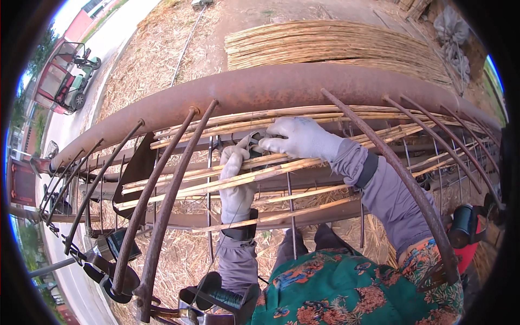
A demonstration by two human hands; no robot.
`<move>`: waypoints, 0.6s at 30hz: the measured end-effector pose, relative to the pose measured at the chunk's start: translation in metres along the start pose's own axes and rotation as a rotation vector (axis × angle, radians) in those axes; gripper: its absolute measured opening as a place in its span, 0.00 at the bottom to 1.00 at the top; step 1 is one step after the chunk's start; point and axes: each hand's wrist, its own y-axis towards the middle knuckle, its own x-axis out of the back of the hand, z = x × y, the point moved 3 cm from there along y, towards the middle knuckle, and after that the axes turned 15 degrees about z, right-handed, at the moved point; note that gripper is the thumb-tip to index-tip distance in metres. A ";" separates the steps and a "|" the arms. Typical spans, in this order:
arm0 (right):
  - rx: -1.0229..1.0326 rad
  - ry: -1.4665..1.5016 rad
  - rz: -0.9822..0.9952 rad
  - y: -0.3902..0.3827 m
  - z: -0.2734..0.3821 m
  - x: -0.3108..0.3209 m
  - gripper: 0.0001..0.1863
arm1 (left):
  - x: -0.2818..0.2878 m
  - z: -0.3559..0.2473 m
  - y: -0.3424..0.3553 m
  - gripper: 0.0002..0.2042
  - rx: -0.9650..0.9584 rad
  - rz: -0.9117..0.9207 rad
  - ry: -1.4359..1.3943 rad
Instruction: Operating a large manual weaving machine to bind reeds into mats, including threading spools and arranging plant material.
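Observation:
My left hand [235, 184], in a pale glove, reaches up among thin dry reeds [184, 190] laid across the rusty metal frame [290, 81], its fingers closed at a small metal piece [253, 140] that I cannot make out. My right hand [303, 140], gloved too, meets it from the right just above the lower reeds, fingers bent and pinched at that same spot; what they grip is partly hidden. A further bundle of reeds [368, 112] runs behind both hands along the thick pipe. A dark holder with green wire [225, 298] hangs below my left forearm.
Curved rusty rods [179, 184] rise on both sides of my arms. A dark cylinder [461, 225] is at the right. Beyond the frame lie a long reed stack [336, 43] and straw-covered ground [141, 65]; a small green-and-red vehicle [67, 76] stands on the road at left.

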 end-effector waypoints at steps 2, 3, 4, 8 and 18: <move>0.032 0.358 0.052 0.005 -0.006 -0.003 0.21 | -0.002 -0.002 0.001 0.11 0.004 0.032 0.017; 0.044 0.374 0.011 0.005 -0.009 -0.002 0.20 | -0.002 -0.003 0.002 0.12 0.007 0.047 0.025; -0.030 0.399 -0.023 0.003 -0.014 -0.002 0.20 | -0.004 -0.004 0.001 0.15 -0.007 0.056 0.047; -0.091 0.822 -0.193 -0.013 -0.019 0.002 0.25 | 0.002 -0.007 -0.004 0.23 0.109 -0.163 0.370; -0.069 -0.141 -0.064 0.042 0.037 -0.024 0.21 | 0.010 -0.010 -0.004 0.38 -0.202 -0.232 0.632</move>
